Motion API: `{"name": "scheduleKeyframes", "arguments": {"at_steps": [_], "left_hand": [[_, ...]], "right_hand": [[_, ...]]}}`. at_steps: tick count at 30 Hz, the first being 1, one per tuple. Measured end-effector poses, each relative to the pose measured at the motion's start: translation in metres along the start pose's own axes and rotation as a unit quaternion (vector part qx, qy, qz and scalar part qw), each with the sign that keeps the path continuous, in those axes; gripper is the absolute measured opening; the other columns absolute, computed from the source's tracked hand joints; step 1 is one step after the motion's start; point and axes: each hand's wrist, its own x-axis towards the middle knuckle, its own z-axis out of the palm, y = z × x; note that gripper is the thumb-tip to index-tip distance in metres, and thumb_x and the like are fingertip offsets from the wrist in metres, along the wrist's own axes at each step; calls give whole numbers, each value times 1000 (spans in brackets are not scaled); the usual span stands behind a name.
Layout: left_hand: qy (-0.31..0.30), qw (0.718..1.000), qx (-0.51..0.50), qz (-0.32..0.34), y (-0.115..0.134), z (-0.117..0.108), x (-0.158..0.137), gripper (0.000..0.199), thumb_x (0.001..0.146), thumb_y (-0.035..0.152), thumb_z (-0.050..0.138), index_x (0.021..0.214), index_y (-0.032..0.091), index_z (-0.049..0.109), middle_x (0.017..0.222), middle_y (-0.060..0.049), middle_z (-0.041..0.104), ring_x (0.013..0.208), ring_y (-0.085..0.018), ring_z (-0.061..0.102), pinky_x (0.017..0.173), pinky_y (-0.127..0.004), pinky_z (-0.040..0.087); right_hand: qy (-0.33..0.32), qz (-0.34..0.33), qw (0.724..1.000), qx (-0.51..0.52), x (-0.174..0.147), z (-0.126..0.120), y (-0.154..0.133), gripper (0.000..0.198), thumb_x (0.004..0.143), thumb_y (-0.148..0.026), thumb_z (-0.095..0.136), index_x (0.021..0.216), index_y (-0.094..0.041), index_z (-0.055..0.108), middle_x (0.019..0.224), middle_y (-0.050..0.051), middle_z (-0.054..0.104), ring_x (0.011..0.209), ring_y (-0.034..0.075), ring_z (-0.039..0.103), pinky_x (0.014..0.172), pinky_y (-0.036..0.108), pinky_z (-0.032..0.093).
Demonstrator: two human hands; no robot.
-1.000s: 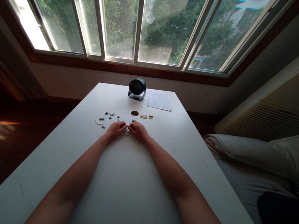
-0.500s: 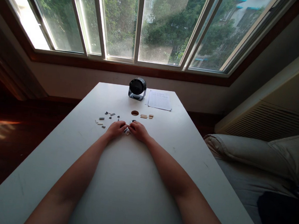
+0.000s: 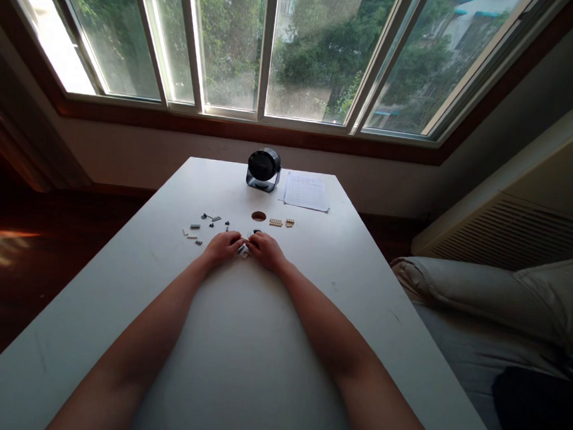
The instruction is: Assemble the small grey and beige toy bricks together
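My left hand (image 3: 225,246) and my right hand (image 3: 264,249) meet over the middle of the white table (image 3: 245,345), fingertips closed close together. Whatever they pinch is too small and too covered by the fingers to make out. Just under the fingertips lie a few small pale and dark pieces (image 3: 244,252). A round dark-and-light item (image 3: 255,233) shows partly behind my right fingers. Left of my left hand, several small grey and black pieces (image 3: 195,226) are scattered. Tan studded toy bricks (image 3: 276,222) lie beyond my right hand.
A black desk fan (image 3: 264,169) stands at the table's far end, beside printed paper sheets (image 3: 307,192). A round hole (image 3: 259,216) is cut in the tabletop. The window (image 3: 266,46) is behind; a bed with a cushion (image 3: 480,295) borders the right side.
My hands stay together in nearly the same place, with only slight finger movement. The small pieces beneath the fingertips look slightly shifted.
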Motion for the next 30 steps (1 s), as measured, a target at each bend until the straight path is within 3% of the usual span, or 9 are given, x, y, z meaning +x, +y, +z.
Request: {"name": "scheduleKeyframes", "arguments": {"at_steps": [30], "left_hand": [[-8, 1000, -5, -4, 0, -2, 0, 33, 91, 45, 46, 76, 20, 60, 73, -2, 63, 69, -16, 52, 65, -27, 37]], "right_hand": [[-6, 5, 1000, 5, 0, -3, -4, 19, 95, -33, 57, 81, -20, 61, 83, 1, 55, 78, 14, 48, 71, 26, 32]]}}
